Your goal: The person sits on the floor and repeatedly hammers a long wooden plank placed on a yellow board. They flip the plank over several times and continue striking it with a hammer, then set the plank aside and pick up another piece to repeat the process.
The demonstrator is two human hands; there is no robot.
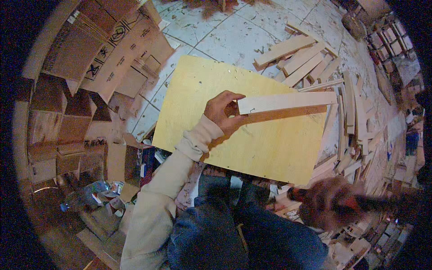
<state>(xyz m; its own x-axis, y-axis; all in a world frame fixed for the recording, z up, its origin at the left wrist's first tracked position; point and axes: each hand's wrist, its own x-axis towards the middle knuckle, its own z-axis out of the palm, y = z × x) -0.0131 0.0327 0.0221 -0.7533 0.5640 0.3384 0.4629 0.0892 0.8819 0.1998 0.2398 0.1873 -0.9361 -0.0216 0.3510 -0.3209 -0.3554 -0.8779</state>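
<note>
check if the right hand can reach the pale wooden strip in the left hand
Probably yes: over the flat yellow rectangular board, nothing blocks the right hand from the strip. But that hand grips a blurred dark-and-orange tool, which may hinder grasping.

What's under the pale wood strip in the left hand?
Beneath the pale strip, gripped at its left end by the left hand, lies the yellow board. The board surface directly under the strip is covered, so any marks there can't be seen.
</note>
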